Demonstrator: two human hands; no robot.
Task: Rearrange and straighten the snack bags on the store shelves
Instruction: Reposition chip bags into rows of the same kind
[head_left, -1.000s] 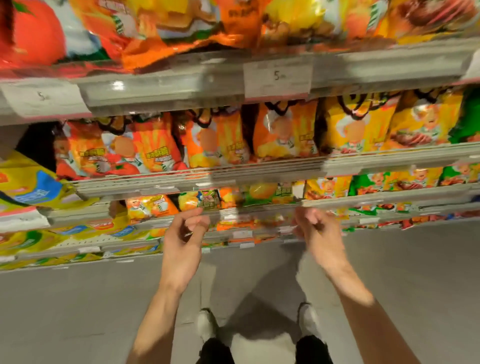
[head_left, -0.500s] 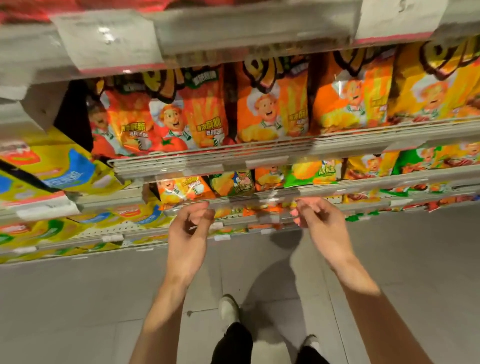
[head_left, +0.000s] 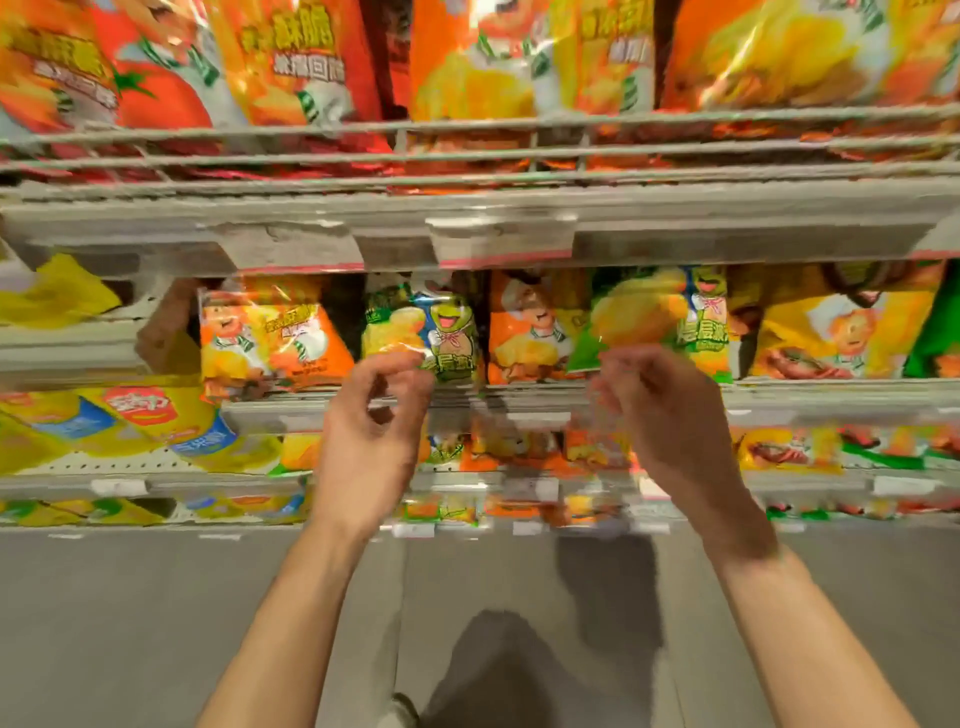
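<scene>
both hands are raised higher than a moment ago. the left hand (head_left: 371, 431) pinches an upright green snack bag (head_left: 421, 332) on the middle shelf (head_left: 831, 400); the right hand (head_left: 670, 415) pinches the bottom edge of a tilted green-and-yellow bag (head_left: 654, 317).

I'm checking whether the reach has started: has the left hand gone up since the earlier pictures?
Yes. The left hand has risen from the lower shelf edges to the green snack bag one shelf higher, though the camera also tilted.

**Glossy foil, matt metal**

Snack bags (head_left: 275, 338) of shiny plastic film are catching the light, crinkled and reflective. A wire rail (head_left: 467, 156) of pale painted metal is looking matt, as is the smooth grey floor (head_left: 130, 623).
</scene>
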